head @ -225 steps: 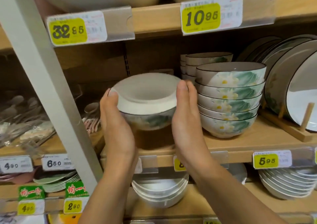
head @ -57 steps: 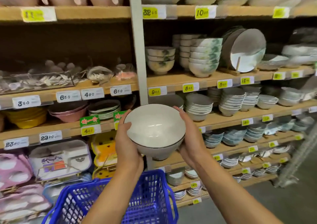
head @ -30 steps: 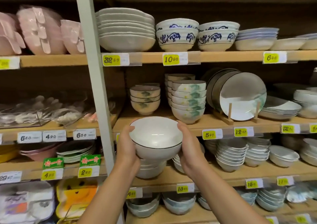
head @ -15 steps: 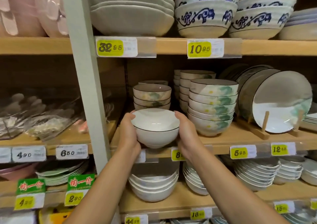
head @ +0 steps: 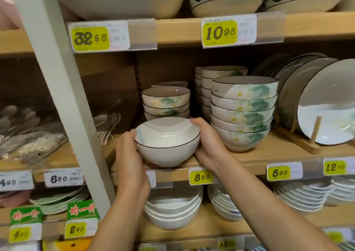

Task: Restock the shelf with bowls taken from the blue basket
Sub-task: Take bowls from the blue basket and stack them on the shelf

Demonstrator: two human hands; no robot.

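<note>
left hand (head: 130,160) and right hand (head: 207,143) clasp the white bowl (head: 167,145) from opposite sides, fingers curled around its wall. bowl is upright at the front edge of the wooden shelf (head: 249,158), directly in front of a three-bowl floral stack (head: 166,102), just beside a taller floral stack (head: 244,112).

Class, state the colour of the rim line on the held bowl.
Black, on a white bowl; head view shows it best.

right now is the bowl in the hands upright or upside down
Upright. The bowl shows its white inside and dark rim facing up, foot toward the shelf, held between the left hand and right hand.
</note>
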